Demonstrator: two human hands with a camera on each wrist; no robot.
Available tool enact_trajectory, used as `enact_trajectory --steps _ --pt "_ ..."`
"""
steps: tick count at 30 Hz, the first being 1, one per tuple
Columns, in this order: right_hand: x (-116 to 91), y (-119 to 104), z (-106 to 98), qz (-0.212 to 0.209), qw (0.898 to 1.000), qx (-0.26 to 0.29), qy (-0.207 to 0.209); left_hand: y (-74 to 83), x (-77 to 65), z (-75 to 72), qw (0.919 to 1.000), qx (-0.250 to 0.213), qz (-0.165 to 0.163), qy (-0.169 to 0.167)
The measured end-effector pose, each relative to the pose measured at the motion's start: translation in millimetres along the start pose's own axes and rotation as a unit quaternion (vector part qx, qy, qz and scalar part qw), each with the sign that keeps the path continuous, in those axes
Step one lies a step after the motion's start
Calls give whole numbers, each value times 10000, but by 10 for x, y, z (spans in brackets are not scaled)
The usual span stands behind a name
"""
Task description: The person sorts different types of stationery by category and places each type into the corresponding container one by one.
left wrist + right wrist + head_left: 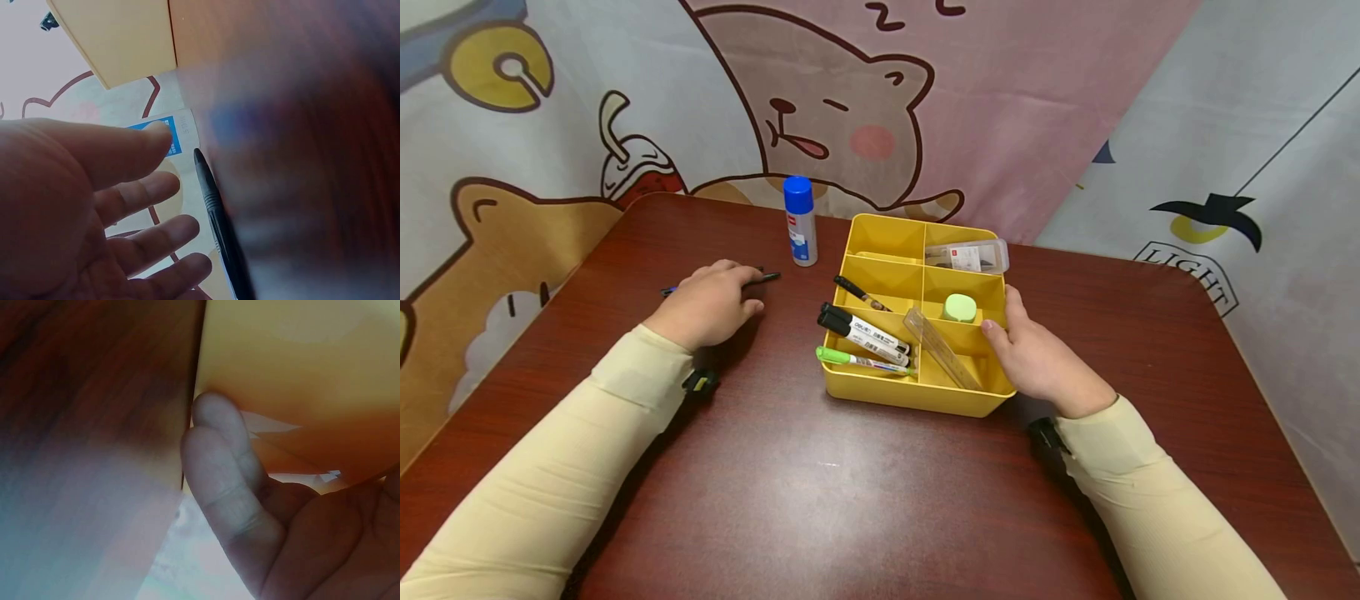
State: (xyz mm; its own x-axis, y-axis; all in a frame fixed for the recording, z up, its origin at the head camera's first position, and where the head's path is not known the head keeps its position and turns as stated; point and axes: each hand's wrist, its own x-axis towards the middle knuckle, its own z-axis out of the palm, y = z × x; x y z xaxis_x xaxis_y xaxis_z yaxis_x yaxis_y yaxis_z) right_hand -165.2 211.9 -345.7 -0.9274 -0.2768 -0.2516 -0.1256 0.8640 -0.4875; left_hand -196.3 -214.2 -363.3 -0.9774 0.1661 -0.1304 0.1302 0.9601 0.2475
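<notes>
My left hand (711,300) reaches low over the left part of the table, fingers loosely bent with nothing between them. In the left wrist view a black pen (219,219) lies on the tabletop just past its fingertips. A blue pen end (667,291) shows on the hand's other side; the hand covers what lies between. My right hand (1048,367) holds the right wall of a yellow divided storage box (917,397), thumb at the rim and fingers against the outside. Whiteboard markers (871,337), a green highlighter (857,360) and a clear ruler (943,350) lean in the box's front compartments.
A glue stick (802,225) with a blue cap stands upright behind the box's left side. The box also holds a black pen (859,292), a light green item (959,307) and a clear plastic case (970,257). A printed cloth (1037,108) hangs behind the table.
</notes>
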Motion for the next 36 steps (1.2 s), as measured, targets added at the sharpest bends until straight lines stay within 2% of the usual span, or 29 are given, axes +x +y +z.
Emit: enact_trajectory --steps 10,27,36 --pt "3 -3 -3 38 10000 2 -23 9 -17 8 9996 45 8 -265" --pt "12 3 4 41 10000 16 11 -13 -12 9 9996 75 39 -265" --pt "14 7 -1 154 9998 73 -104 -33 8 27 9994 48 56 -326"
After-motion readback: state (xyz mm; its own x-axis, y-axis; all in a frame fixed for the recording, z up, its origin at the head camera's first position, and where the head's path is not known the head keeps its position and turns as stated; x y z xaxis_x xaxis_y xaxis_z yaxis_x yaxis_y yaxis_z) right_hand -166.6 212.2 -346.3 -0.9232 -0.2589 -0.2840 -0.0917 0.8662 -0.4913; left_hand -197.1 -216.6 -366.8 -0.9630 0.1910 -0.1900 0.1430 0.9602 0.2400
